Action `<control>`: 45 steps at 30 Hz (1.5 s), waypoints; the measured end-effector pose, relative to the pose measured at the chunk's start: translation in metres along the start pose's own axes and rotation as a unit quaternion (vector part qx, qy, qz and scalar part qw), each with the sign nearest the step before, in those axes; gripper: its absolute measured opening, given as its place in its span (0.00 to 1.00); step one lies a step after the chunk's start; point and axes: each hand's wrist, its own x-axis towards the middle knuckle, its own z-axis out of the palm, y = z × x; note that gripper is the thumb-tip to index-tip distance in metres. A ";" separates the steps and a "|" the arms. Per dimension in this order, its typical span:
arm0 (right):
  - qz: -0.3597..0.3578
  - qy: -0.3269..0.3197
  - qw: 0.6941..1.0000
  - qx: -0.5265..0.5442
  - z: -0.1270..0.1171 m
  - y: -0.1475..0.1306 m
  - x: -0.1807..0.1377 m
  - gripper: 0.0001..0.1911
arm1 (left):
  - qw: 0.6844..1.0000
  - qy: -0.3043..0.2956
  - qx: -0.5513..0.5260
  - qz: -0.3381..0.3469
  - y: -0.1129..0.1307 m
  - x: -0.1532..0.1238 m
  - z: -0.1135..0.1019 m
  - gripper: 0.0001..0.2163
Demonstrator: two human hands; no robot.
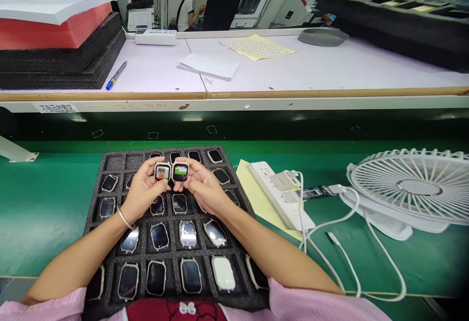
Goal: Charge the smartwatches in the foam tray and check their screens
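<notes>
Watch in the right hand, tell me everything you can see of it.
The watch has a pale, metallic-looking case with rounded corners and a lit screen, dark with green and white areas; any text is too small to read. No strap shows. The right hand holds it, thumb near its lower right side, screen facing the camera. It is above the dark foam tray, close beside a second lit watch in the left hand.

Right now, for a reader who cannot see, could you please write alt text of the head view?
A person's left hand and right hand each hold a lit watch, side by side, above a dark foam tray of more watches. On the green table, right of the tray, are a white power strip and a white fan.
</notes>
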 end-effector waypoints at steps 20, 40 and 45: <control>0.016 0.052 0.998 -0.035 0.002 -0.003 0.000 0.21 | 0.999 -0.004 -0.015 -0.051 0.009 -0.005 0.001 0.21; 0.009 0.039 0.998 -0.041 0.001 -0.001 0.001 0.23 | 0.997 -0.003 -0.048 -0.055 0.007 -0.004 -0.002 0.17; 0.010 0.042 0.999 -0.033 0.002 0.001 0.001 0.24 | 0.998 -0.003 -0.046 -0.052 0.005 -0.004 -0.002 0.18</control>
